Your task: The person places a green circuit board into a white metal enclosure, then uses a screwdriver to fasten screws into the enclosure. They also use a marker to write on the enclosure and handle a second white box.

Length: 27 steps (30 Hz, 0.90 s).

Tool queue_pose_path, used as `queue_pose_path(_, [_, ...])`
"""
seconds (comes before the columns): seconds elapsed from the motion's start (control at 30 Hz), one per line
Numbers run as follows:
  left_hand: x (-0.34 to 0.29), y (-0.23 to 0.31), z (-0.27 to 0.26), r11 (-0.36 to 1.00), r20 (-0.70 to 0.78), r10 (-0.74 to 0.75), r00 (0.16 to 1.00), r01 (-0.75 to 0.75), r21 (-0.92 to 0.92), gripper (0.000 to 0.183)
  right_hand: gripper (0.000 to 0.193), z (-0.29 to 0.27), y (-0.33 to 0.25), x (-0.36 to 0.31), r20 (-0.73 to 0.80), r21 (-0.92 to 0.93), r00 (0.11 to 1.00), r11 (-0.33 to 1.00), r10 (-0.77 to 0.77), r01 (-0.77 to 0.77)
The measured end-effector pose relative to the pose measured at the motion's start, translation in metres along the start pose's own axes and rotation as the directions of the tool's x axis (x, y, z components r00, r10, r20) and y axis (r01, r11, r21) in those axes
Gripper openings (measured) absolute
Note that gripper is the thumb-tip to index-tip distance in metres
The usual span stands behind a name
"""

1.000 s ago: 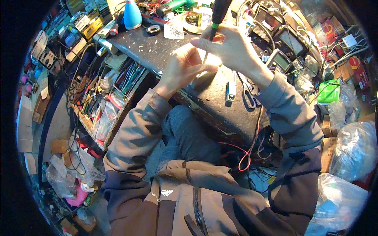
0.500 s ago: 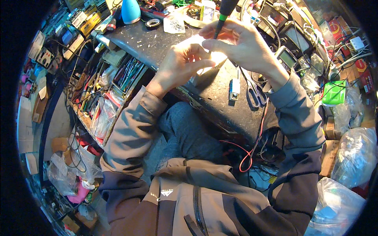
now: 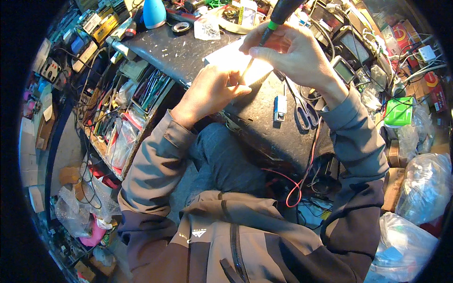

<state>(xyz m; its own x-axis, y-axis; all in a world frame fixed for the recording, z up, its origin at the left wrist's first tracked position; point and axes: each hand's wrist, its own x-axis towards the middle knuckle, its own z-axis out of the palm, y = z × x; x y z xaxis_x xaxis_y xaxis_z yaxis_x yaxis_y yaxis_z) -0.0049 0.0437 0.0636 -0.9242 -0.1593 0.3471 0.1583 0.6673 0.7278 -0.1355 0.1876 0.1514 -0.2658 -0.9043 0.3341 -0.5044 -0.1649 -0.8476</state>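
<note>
My right hand (image 3: 295, 54) pinches a slim screwdriver (image 3: 279, 16) with a black handle and a green ring. Its thin shaft slants down and left toward my left fingertips. My left hand (image 3: 207, 92) is closed, thumb and fingers together near the screwdriver's tip; whatever they hold is lost in the glare. Behind both hands lies a brightly lit white block or pad (image 3: 224, 54), partly covered by them. A small blue and silver part (image 3: 280, 108) rests on the dark bench (image 3: 255, 120) below my right hand, beside a pair of scissors (image 3: 304, 115).
Left of the bench an open drawer (image 3: 127, 127) holds pens, tools and bags. A blue bottle (image 3: 154, 14), a tape roll (image 3: 181, 27) and a small clear bag (image 3: 206, 29) stand at the back. Cables, a handheld meter (image 3: 343, 70) and a green box (image 3: 399, 112) crowd the right.
My left hand has moved slightly down and left, its fingers closing more. The screwdriver's handle has tilted further right, and more of the white block shows.
</note>
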Motion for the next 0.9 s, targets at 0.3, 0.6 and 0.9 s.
queue_pose_path(0.3, [0.000,-0.004,-0.005,0.983,0.101,-0.030,0.994,0.048,-0.178,0.015,0.018,-0.021,-0.010,-0.004,-0.028,-0.112,0.998,0.992,0.049,-0.052])
queue_pose_path(0.6, [-0.002,-0.030,-0.024,0.414,-0.029,-0.492,0.870,0.205,-0.887,0.023,0.014,-0.049,0.014,-0.013,-0.294,-0.156,0.942,0.964,0.164,-0.216])
queue_pose_path(0.9, [-0.001,-0.043,-0.035,-0.134,0.233,-0.486,0.842,0.191,-0.972,0.027,0.021,-0.058,0.017,-0.015,-0.236,-0.165,0.955,0.961,0.180,-0.222])
